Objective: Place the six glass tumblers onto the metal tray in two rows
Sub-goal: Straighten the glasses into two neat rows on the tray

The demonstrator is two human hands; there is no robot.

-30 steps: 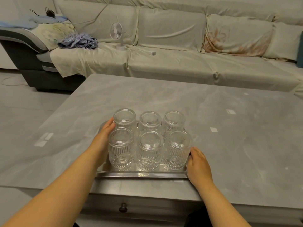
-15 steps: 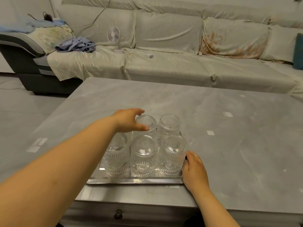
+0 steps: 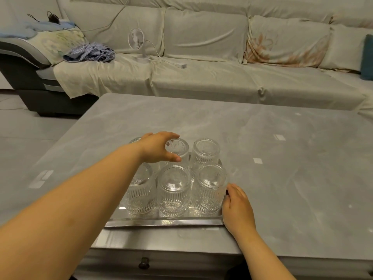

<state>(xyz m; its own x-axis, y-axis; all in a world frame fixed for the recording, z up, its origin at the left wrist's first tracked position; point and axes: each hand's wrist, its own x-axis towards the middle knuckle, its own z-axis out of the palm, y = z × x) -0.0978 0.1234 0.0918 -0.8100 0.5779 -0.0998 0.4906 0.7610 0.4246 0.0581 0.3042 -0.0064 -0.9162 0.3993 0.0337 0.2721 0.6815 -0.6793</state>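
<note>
Since a second ago the left hand (image 3: 156, 147) has come off the tray's left side and reached over the back row; half a second ago it was already above that row, now its fingers curl loosely round the far side of the back-middle clear ribbed glass tumbler (image 3: 177, 147), thumb on the near side. Grip is spread, half-closed round that glass; can't tell whether it actually presses the glass.

Right hand (image 3: 237, 208) unchanged: resting at the right front corner of the flat rectangular metal tray (image 3: 164, 222), fingertips touching or just beside the front-right tumbler (image 3: 210, 189). Its grip is loose, fingers together; whether it pinches the tray rim can't be told.

All six tumblers stand on the tray, upside down, two rows of three, packed close. Front-middle tumbler (image 3: 174, 191) and front-left tumbler (image 3: 141, 196) in plain sight, the latter partly behind the left forearm. Back-right tumbler (image 3: 205, 152) clear; back-left tumbler (image 3: 134, 140) mostly hidden by the left hand.

Tray sits near the front edge of the grey marbled tabletop (image 3: 282, 168), above a drawer with a dark knob (image 3: 144, 262).

Beyond: beige cloth-covered sofa (image 3: 201, 77), small white desk fan (image 3: 137, 42) on it, crumpled blue striped cloth (image 3: 89, 53) to its left.
</note>
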